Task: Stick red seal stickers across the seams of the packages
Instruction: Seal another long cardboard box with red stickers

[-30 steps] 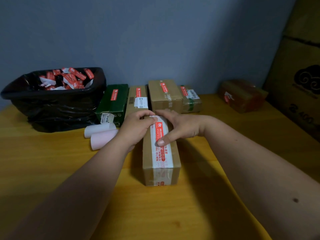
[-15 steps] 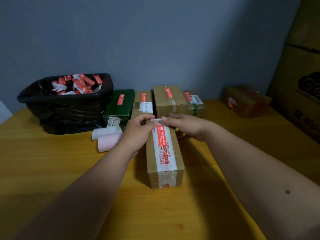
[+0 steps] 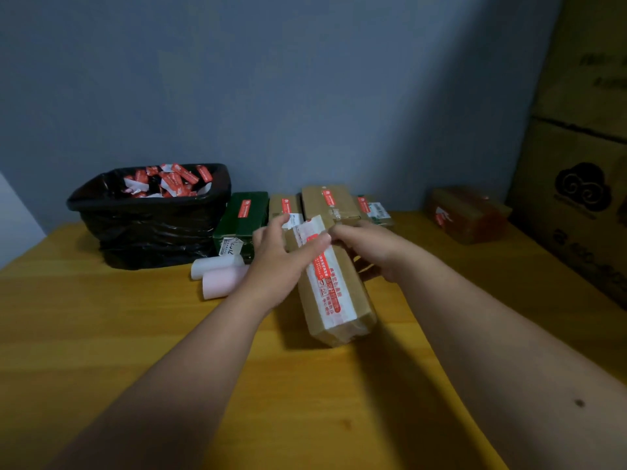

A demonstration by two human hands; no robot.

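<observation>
A long brown package (image 3: 353, 300) is tilted, its near end low over the wooden table (image 3: 135, 334) and its far end raised. A red and white seal sticker (image 3: 327, 283) runs along its top seam. My left hand (image 3: 278, 256) grips the far left end, thumb pressed on the sticker's far part. My right hand (image 3: 373, 249) holds the far right side with fingers curled under the package. Several sealed packages (image 3: 327, 201) stand in a row behind, among them a green one (image 3: 241, 215).
A black-lined bin (image 3: 149, 225) holding red and white sticker scraps stands at the back left. Two paper rolls (image 3: 220, 276) lie left of my left hand. A brown taped box (image 3: 468, 215) sits at the back right, beside large cartons (image 3: 576, 164).
The package lay flat on the table while both hands smoothed the sticker's far end. Now both hands grip it, and it is lifted and turned slightly askew.
</observation>
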